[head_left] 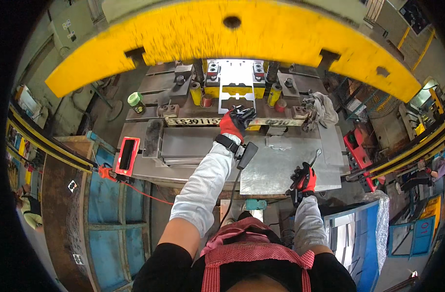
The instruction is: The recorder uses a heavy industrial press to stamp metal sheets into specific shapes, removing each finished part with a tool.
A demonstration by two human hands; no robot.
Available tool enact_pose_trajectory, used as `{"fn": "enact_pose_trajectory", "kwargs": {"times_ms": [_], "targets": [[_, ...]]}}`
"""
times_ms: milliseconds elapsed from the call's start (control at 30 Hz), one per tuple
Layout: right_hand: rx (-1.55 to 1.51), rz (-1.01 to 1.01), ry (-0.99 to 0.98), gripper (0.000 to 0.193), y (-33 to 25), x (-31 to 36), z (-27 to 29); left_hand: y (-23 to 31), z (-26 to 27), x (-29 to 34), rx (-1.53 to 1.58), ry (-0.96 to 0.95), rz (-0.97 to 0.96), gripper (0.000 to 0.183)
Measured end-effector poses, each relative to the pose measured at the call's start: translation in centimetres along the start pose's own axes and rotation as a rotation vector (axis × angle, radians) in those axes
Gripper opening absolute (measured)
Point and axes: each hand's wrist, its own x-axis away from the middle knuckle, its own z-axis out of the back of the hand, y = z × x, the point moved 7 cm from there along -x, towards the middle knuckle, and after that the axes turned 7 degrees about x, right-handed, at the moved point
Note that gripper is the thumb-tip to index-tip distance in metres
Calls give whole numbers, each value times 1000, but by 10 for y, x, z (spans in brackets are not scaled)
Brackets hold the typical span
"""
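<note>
My left hand [236, 122], in a red and black glove, reaches to the near end of a cut-out sheet-metal piece [223, 100] on the press die. Its fingers are curled at that near edge and appear to grip it; the thumb side is partly hidden. A dark strap with a small black device [248, 155] and cable sits at this wrist. To the right, above a flat metal plate [264, 170], my right hand [304, 181], gloved alike, is closed round a thin metal rod tool with a rounded end [318, 152].
A yellow press beam [281, 29] spans overhead. Stacked sheets [186, 146] lie left of my left arm. Around the die stand yellow posts [274, 95], a grey rag [322, 111] and a green-capped jar [136, 102]. A red-framed phone-like device [128, 155] lies at the table's left edge.
</note>
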Motion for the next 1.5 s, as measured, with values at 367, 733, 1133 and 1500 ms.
{"fn": "enact_pose_trajectory", "kwargs": {"times_ms": [367, 733, 1133, 1500], "targets": [[-3, 35, 54, 25, -8, 10, -2, -6, -8, 0, -366, -99, 5, 34], [-12, 45, 29, 25, -7, 4, -2, -3, -7, -3, -32, 62, -24, 39], [530, 368, -405, 48, -73, 67, -122, 5, 4, 12, -170, -61, 72, 42], [838, 74, -1197, 16, -90, -6, -378, 31, -13, 89, -1153, -132, -506, 22]]}}
